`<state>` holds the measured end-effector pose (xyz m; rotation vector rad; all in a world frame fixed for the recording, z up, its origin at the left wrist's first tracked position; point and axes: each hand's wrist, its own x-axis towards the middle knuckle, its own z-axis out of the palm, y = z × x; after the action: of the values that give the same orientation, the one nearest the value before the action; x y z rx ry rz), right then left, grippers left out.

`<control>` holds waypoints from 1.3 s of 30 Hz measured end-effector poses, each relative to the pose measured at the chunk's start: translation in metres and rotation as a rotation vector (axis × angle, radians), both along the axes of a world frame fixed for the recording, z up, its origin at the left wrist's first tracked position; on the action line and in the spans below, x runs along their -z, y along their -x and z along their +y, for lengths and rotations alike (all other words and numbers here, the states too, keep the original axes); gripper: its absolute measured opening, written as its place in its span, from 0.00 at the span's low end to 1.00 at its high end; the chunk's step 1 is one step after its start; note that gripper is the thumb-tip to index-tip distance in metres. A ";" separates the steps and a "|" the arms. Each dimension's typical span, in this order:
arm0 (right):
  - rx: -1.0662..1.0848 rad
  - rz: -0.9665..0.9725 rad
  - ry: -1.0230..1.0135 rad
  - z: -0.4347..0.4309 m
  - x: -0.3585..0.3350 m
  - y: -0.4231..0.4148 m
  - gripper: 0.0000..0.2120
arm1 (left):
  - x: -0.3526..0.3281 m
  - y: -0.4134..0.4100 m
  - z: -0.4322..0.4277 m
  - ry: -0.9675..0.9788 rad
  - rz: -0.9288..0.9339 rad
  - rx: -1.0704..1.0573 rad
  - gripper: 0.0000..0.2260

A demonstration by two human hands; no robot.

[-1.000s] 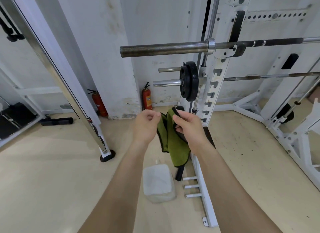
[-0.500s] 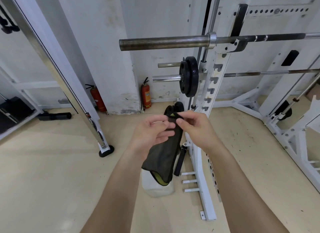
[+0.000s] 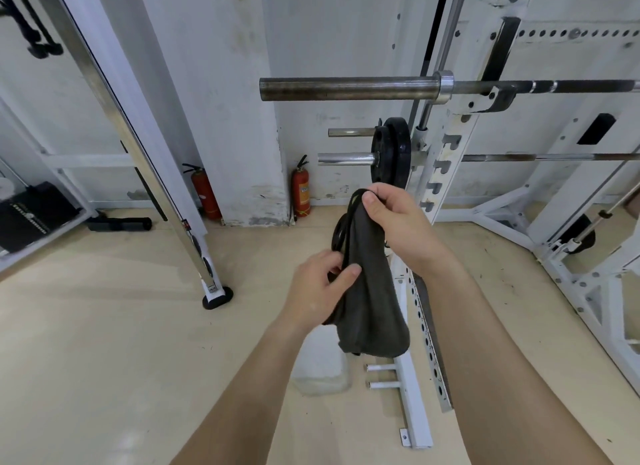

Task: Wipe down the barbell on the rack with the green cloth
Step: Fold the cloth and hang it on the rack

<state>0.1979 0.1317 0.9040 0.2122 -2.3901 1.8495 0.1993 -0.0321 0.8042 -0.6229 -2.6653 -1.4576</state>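
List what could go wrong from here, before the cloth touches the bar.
1. The cloth hangs bunched between the right hand and left hand; wiped like that, it may cover little of the barbell or slip free.
2. The barbell lies in an open hook; hard sideways rubbing could roll or shift it.
3. A white container and short pegs sit low by the rack; stepping closer risks a trip.

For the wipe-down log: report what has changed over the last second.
The left hand slid down from the top of the green-and-dark-grey cloth and now grips its edge halfway down. The right hand kept pinching the top. The cloth turned over, so its green face is hidden and the dark side shows. The long steel barbell stayed on the white steel rack, untouched.
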 end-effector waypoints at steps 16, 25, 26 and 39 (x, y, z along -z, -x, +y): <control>0.294 -0.061 -0.200 0.098 0.031 0.015 0.16 | -0.008 0.047 -0.087 0.269 0.366 -0.260 0.04; 0.800 -0.359 0.092 0.050 0.097 0.006 0.15 | -0.018 0.050 -0.023 -0.553 -0.634 -0.501 0.14; 0.776 -0.365 0.102 0.034 0.101 0.004 0.14 | -0.017 0.046 -0.011 -0.577 -0.671 -0.499 0.18; -0.021 -0.166 0.111 -0.016 0.080 0.006 0.18 | -0.037 0.031 -0.040 -0.392 -0.610 0.119 0.14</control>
<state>0.1915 0.1158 0.8238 0.0765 -2.3873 2.0781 0.1684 -0.0723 0.8414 -0.3449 -2.6084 -2.4534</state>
